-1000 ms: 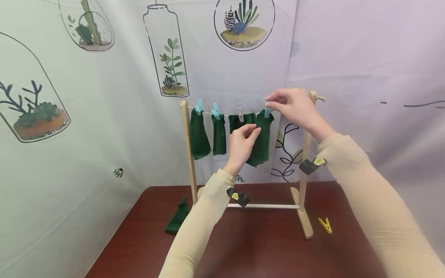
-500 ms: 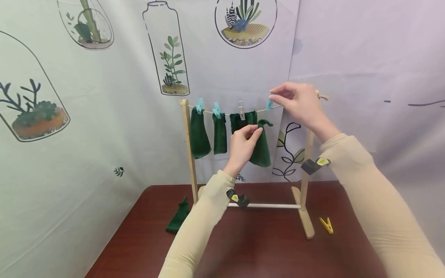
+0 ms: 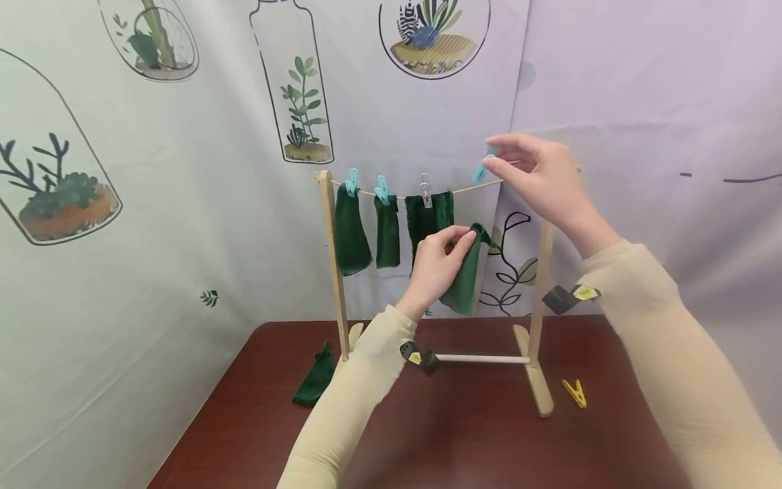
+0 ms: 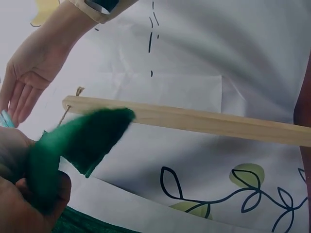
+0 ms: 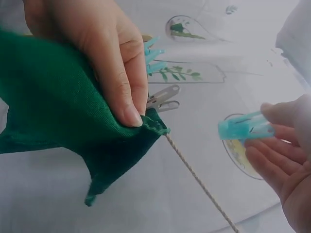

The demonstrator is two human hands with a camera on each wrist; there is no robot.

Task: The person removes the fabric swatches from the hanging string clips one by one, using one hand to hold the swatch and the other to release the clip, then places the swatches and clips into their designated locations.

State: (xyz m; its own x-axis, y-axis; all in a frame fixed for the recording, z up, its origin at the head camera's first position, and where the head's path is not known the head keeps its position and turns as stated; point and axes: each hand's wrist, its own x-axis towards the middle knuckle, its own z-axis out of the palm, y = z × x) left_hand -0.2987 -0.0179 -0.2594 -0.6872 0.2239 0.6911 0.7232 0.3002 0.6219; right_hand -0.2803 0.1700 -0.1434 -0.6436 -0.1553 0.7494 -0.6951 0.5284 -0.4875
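Between thumb and fingers my left hand (image 3: 438,265) pinches a dark green cloth (image 3: 463,282) by its upper edge; the cloth hangs below the line, its top corner folded over. My right hand (image 3: 540,173) holds a light blue clothespin (image 3: 480,172) just above the string (image 5: 194,170), apart from the cloth in the right wrist view. Left of my hands, another green cloth (image 3: 430,216) hangs from a clear clothespin (image 3: 425,191). Farther left, two green cloths, a wide one (image 3: 351,234) and a narrow one (image 3: 387,234), hang from blue clothespins.
A wooden rack with a left post (image 3: 333,265), a right post (image 3: 540,292) and a white bottom bar (image 3: 482,358) stands on the dark red table (image 3: 464,435). A green cloth (image 3: 315,377) lies at left, a yellow clothespin (image 3: 575,393) at right. A printed curtain hangs behind.
My right hand has taken the blue clothespin off the line and lifted it up and right. The freed cloth's top has folded over, and my left hand has drawn it right, away from the line.
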